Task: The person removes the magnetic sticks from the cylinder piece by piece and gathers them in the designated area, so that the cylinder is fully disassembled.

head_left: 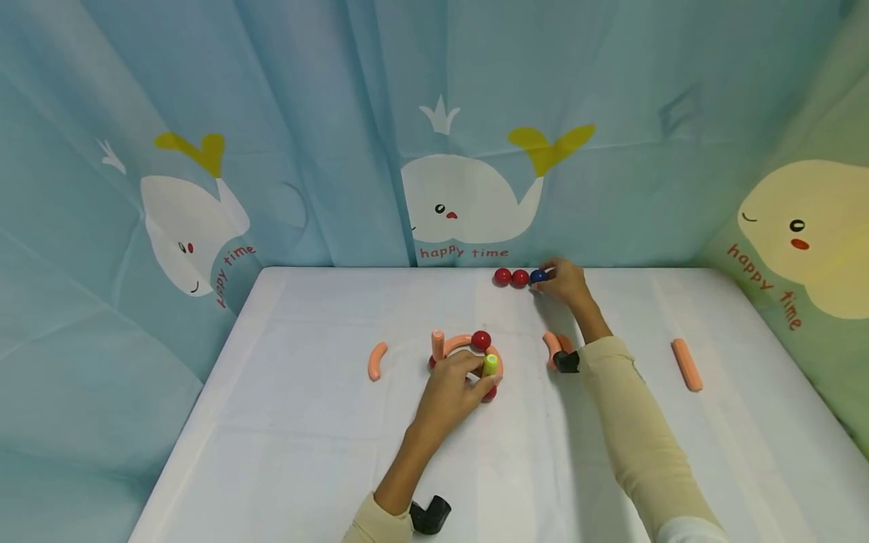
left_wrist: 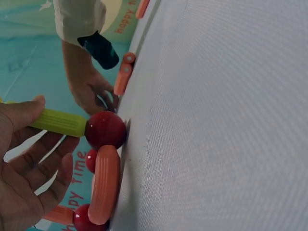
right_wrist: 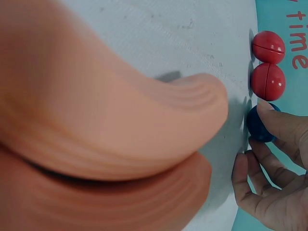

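Observation:
My left hand (head_left: 448, 396) pinches a yellow-green rod (head_left: 490, 365) between thumb and fingers. In the left wrist view the rod (left_wrist: 60, 122) meets a red ball (left_wrist: 105, 131) at one corner of a ring of curved orange pieces (left_wrist: 105, 185) and red balls. An orange rod (head_left: 437, 345) stands up from the ring's left side; the hand hides part of the ring. At the table's back edge, my right hand (head_left: 566, 283) has thumb and fingertip around a blue ball (right_wrist: 260, 126). Two red balls (right_wrist: 268, 82) sit in line beside it.
One curved orange piece (head_left: 376, 361) lies left of the ring, and more orange pieces (head_left: 552, 349) lie beneath the right forearm. A straight orange rod (head_left: 687, 365) is far right on the white table (head_left: 285, 445). A printed curtain (head_left: 326, 151) rises behind the back edge.

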`<control>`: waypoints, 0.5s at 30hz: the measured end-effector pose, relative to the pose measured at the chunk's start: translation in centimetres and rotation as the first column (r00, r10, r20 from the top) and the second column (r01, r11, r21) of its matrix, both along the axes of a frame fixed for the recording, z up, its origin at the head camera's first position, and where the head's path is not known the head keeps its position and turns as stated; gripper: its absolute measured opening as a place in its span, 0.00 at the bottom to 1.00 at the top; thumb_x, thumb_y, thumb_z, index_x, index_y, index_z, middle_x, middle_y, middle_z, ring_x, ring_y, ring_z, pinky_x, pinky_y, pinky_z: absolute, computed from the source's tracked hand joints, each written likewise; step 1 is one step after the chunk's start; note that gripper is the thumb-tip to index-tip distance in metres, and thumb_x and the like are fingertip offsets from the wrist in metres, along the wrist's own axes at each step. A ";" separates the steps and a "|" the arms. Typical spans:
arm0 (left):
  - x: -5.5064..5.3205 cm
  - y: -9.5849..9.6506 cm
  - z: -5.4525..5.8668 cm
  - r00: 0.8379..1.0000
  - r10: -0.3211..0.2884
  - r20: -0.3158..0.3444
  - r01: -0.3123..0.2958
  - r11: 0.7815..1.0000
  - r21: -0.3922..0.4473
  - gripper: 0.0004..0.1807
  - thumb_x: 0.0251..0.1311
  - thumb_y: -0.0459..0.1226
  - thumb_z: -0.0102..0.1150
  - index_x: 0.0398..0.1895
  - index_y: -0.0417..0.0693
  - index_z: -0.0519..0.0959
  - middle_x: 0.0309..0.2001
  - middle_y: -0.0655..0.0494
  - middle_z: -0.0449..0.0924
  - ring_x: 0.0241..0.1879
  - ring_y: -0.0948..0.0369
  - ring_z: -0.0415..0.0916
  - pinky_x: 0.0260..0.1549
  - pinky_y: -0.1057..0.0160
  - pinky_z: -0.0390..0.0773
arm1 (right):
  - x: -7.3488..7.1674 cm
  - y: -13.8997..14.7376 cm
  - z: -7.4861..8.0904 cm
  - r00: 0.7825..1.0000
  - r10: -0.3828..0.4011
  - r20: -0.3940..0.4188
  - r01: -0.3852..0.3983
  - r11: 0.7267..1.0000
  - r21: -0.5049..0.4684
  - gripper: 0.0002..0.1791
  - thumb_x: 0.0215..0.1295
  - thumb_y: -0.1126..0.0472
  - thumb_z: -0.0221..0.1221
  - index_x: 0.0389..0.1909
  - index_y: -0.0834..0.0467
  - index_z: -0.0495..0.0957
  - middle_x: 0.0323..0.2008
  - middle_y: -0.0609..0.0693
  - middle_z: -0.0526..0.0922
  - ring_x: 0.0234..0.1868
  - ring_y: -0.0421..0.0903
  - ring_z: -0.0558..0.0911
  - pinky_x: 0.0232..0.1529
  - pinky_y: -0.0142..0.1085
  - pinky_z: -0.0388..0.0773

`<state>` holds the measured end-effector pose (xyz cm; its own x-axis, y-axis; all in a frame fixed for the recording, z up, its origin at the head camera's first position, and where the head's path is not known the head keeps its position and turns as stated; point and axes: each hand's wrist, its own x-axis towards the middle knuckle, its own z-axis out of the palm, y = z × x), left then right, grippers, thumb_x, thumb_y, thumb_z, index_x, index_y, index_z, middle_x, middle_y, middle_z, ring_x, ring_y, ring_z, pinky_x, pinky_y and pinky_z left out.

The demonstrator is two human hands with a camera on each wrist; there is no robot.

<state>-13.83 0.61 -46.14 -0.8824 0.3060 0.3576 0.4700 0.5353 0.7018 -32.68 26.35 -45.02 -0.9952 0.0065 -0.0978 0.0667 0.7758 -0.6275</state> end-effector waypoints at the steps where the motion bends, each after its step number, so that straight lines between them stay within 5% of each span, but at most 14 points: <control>1: 0.0 0.0 0.0 1.000 0.000 0.001 0.000 1.000 0.003 0.07 0.59 0.41 0.68 0.37 0.49 0.84 0.34 0.60 0.82 0.38 0.67 0.79 0.36 0.75 0.79 | 0.0 0.0 0.1 1.000 0.005 -0.001 -0.005 1.000 0.001 0.27 0.61 0.62 0.64 0.59 0.70 0.70 0.53 0.71 0.77 0.52 0.63 0.78 0.51 0.50 0.76; 15: 0.1 -0.1 0.1 1.000 -0.021 0.016 0.020 0.999 0.030 0.08 0.59 0.40 0.67 0.38 0.48 0.84 0.35 0.57 0.83 0.38 0.66 0.78 0.36 0.71 0.81 | 0.0 0.3 0.1 0.999 0.019 0.027 -0.019 1.000 -0.021 0.30 0.59 0.64 0.65 0.60 0.71 0.68 0.55 0.73 0.76 0.55 0.64 0.77 0.57 0.52 0.74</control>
